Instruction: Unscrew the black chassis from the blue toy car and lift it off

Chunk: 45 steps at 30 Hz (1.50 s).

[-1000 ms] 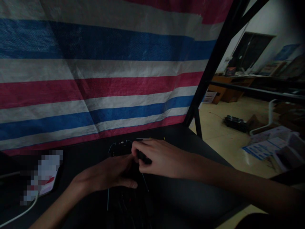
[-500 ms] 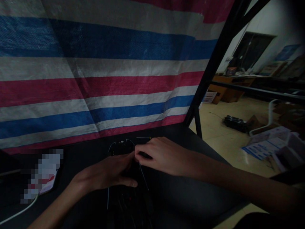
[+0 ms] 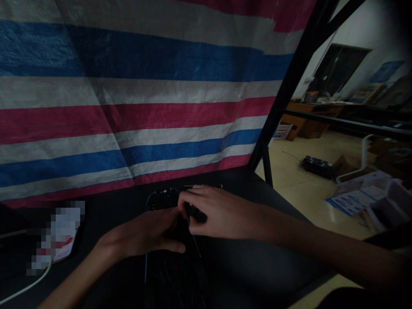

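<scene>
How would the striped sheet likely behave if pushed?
The striped sheet would probably give way floppily, judging by the creases and ripples across it. Its woven texture suggests light material, and the sheen may mean a slightly slippery surface.

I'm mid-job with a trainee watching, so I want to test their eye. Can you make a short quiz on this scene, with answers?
1. Which stripes mark the woven plastic sheet behind the black tabletop?
A. Green, yellow and black
B. Red, blue and whitish
C. Orange, purple and brown

2. True or false: the person's bare right hand has curled fingers and is close to the person's bare left hand.

3. Fill in the blank: at the picture's left, a thin white ____ runs up to the flat, pale-screened phone-like slab.

Key: 1. B; 2. True; 3. cable
</scene>
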Each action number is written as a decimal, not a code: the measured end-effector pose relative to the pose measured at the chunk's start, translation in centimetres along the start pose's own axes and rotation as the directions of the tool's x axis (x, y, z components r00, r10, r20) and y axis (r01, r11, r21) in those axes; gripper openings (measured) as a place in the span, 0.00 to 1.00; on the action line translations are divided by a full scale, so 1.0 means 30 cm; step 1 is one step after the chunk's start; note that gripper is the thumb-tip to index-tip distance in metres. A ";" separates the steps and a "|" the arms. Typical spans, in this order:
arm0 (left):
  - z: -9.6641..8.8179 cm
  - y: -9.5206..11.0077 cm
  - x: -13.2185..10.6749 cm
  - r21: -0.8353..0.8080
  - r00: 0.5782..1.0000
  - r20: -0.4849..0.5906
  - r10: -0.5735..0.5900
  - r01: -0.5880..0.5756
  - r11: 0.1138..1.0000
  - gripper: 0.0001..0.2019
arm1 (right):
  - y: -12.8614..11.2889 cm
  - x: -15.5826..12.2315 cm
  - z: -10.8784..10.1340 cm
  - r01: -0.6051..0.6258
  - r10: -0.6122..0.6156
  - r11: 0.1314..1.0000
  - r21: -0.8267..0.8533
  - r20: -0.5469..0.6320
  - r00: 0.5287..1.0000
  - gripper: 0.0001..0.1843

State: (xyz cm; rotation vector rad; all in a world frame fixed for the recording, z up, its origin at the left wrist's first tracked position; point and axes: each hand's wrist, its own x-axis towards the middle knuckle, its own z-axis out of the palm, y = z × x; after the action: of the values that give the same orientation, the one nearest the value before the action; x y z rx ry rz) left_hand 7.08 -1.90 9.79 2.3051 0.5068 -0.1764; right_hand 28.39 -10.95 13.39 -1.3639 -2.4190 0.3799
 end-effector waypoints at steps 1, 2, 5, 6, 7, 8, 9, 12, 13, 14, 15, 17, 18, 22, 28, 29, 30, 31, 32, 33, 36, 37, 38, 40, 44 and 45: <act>0.000 0.000 0.000 0.000 1.000 0.001 0.000 0.000 1.000 0.29 | -0.001 -0.001 -0.002 0.004 -0.004 1.000 -0.009 0.003 1.000 0.06; 0.000 0.001 -0.001 0.002 1.000 0.000 0.003 -0.003 1.000 0.29 | -0.001 -0.001 -0.005 -0.003 0.003 1.000 -0.023 0.015 1.000 0.04; -0.001 0.001 -0.001 0.010 1.000 -0.007 0.019 -0.019 1.000 0.30 | -0.001 -0.002 -0.009 -0.051 0.053 0.998 -0.040 0.053 0.997 0.09; -0.001 0.000 -0.002 0.011 1.000 -0.009 0.018 -0.018 1.000 0.31 | 0.000 -0.002 -0.010 -0.053 0.054 0.998 -0.029 0.050 0.997 0.08; -0.001 0.000 -0.002 0.012 1.000 -0.010 0.017 -0.017 1.000 0.31 | 0.000 -0.002 -0.011 -0.042 0.043 0.999 -0.013 0.041 0.998 0.07; -0.001 -0.001 -0.002 0.010 1.000 -0.011 0.017 -0.017 1.000 0.30 | 0.000 -0.001 -0.012 -0.028 0.028 1.000 0.003 0.026 0.999 0.08; -0.001 -0.001 -0.002 0.010 1.000 -0.012 0.020 -0.020 1.000 0.30 | 0.001 -0.001 -0.013 -0.017 0.017 1.000 0.012 0.012 1.000 0.08; -0.001 -0.003 -0.002 0.016 0.999 -0.014 0.032 -0.031 0.999 0.31 | 0.007 0.001 -0.012 -0.038 0.038 0.999 -0.012 0.018 0.999 0.04; -0.001 -0.004 -0.001 0.015 0.999 -0.015 0.031 -0.031 0.999 0.32 | 0.010 0.001 -0.010 -0.056 0.057 0.998 -0.023 0.029 0.998 0.06; -0.001 -0.004 -0.001 0.011 0.999 -0.015 0.029 -0.029 1.000 0.33 | 0.013 0.001 -0.009 -0.067 0.068 0.997 -0.029 0.031 0.997 0.07; -0.001 -0.005 0.000 0.003 0.999 -0.016 0.029 -0.029 1.000 0.34 | 0.015 0.001 -0.007 -0.065 0.066 0.998 -0.028 0.024 0.998 0.07; -0.001 -0.004 -0.001 -0.013 0.999 -0.017 0.032 -0.032 0.999 0.34 | 0.016 0.001 -0.005 -0.029 0.029 1.000 -0.008 0.003 1.000 0.09; -0.001 -0.003 -0.002 -0.019 0.999 -0.015 0.035 -0.036 0.999 0.33 | 0.015 0.002 -0.005 -0.016 0.016 1.000 -0.002 -0.009 1.000 0.11; 0.000 0.002 -0.004 -0.001 1.000 -0.011 0.026 -0.026 1.000 0.28 | 0.015 0.006 -0.002 -0.059 0.059 0.996 -0.060 -0.002 0.998 0.08; 0.003 -0.009 0.003 0.035 1.000 -0.008 0.021 -0.021 0.999 0.32 | 0.016 0.005 0.001 -0.008 0.008 1.000 0.016 0.000 1.000 0.11; 0.004 -0.010 0.002 0.039 1.000 -0.010 0.019 -0.018 0.999 0.32 | 0.014 0.004 0.000 -0.010 0.010 1.000 0.021 0.001 1.000 0.12; 0.004 -0.010 0.002 0.041 1.000 -0.011 0.013 -0.013 0.999 0.31 | 0.012 0.004 -0.001 -0.021 0.021 1.000 0.010 0.008 1.000 0.10; 0.005 -0.009 0.000 0.042 1.000 -0.011 0.007 -0.006 0.999 0.31 | 0.010 0.004 -0.002 -0.036 0.037 0.999 -0.011 0.019 0.999 0.08; 0.005 -0.008 -0.001 0.041 1.000 -0.010 0.002 -0.002 0.999 0.30 | 0.009 0.004 -0.002 -0.052 0.053 0.998 -0.033 0.029 0.998 0.08; 0.005 -0.006 -0.002 0.037 1.000 -0.008 0.001 -0.001 0.999 0.30 | 0.009 0.004 -0.002 -0.063 0.065 0.997 -0.045 0.037 0.997 0.08; 0.005 -0.006 -0.004 0.021 1.000 -0.009 0.015 -0.015 1.000 0.32 | 0.008 0.002 -0.003 -0.050 0.050 0.999 -0.001 0.034 0.998 0.08; 0.005 -0.007 -0.003 0.018 1.000 -0.011 0.020 -0.020 1.000 0.32 | 0.007 0.001 -0.003 -0.047 0.047 0.999 0.011 0.032 0.998 0.11; 0.005 -0.009 -0.002 0.017 1.000 -0.012 0.021 -0.021 1.000 0.32 | 0.007 0.001 -0.003 -0.050 0.050 0.999 0.007 0.031 0.998 0.11; 0.006 -0.010 0.001 0.021 1.000 -0.016 0.021 -0.020 1.000 0.33 | 0.008 0.000 -0.003 -0.065 0.067 0.997 -0.034 0.038 0.997 0.08; 0.006 -0.004 0.005 0.021 1.000 -0.016 0.012 -0.012 1.000 0.32 | 0.010 -0.001 -0.003 -0.062 0.063 0.998 -0.012 0.063 0.996 0.07; 0.006 -0.002 0.005 0.020 1.000 -0.011 0.005 -0.005 1.000 0.32 | 0.009 -0.002 -0.004 -0.047 0.046 0.999 0.010 0.057 0.997 0.07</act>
State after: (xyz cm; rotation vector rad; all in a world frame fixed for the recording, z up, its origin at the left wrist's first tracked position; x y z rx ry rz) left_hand 7.20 -1.93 9.58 2.3277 0.5068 -0.1663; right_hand 28.67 -10.86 13.39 -1.4245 -2.4298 0.4495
